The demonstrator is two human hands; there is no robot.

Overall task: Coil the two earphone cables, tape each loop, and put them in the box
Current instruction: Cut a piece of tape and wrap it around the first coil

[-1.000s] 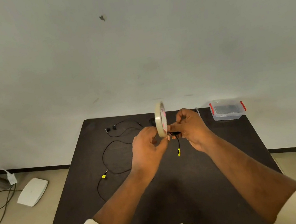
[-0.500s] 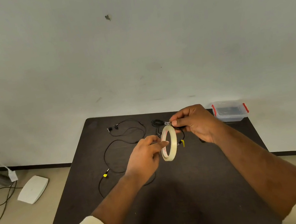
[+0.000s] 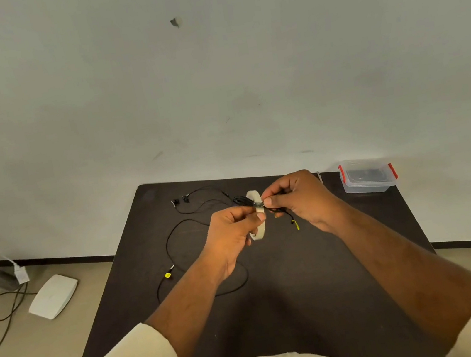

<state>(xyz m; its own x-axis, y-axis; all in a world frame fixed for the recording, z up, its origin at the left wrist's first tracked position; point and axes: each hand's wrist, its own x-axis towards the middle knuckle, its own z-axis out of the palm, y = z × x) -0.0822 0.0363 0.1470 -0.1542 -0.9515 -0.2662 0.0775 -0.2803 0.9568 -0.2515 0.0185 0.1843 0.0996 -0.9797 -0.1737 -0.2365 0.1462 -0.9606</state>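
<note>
Above the table (image 3: 325,303), left hand (image 3: 232,237) had brought the tape roll (image 3: 260,233) back up to the coiled earphone (image 3: 276,209) pinched in right hand (image 3: 299,199), taping underway.

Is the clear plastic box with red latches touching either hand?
Apart. The head view shows the clear plastic box with red latches at the table's far right corner, with dark tabletop visible between it and the right hand.

The left hand (image 3: 234,234) covers much of the tape roll (image 3: 259,230), and the right hand (image 3: 299,199) hides most of the coiled earphone cable (image 3: 278,210), so its loops cannot be counted. The box (image 3: 368,175) contents are too dim to tell. Both sleeves run off the bottom edge.
</note>
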